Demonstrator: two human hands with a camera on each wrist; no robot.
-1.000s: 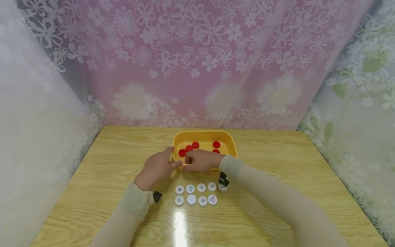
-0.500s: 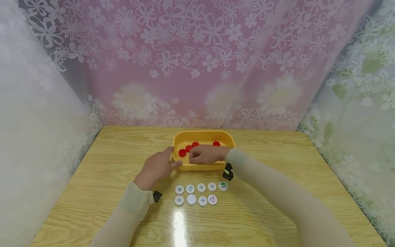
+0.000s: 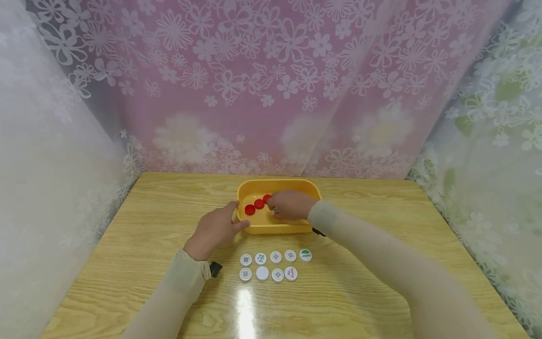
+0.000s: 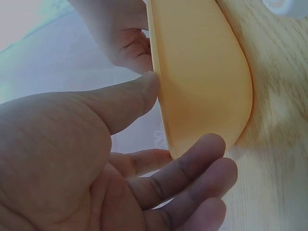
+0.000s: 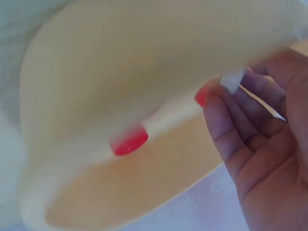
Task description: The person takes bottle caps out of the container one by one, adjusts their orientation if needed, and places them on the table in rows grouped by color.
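Observation:
A yellow plastic basin [image 3: 279,229] stands toward the back of the table. My left hand [image 3: 216,231] holds its left front corner, thumb on the front rim and fingers against the end wall. My right hand [image 3: 292,205] is over the inside of the basin, pinching a small white cap [image 5: 233,80] between thumb and fingers. Red bottle caps [image 3: 259,204] lie in a slanting line on the basin's floor, left of the right hand. The right wrist view shows another red cap [image 5: 129,140] in the basin and one partly behind the fingertips. My right hand hides the basin's right part.
In front of the basin, several white bottle caps [image 3: 276,256] lie in two rows on the wooden table [image 3: 169,197]. One at the right end of the back row has a green mark [image 3: 305,255]. A pink floral curtain [image 3: 271,94] hangs behind the table.
My right hand has moved from the basin's front rim inward and to the right, and now covers the red caps seen there before. My left hand has stayed in place.

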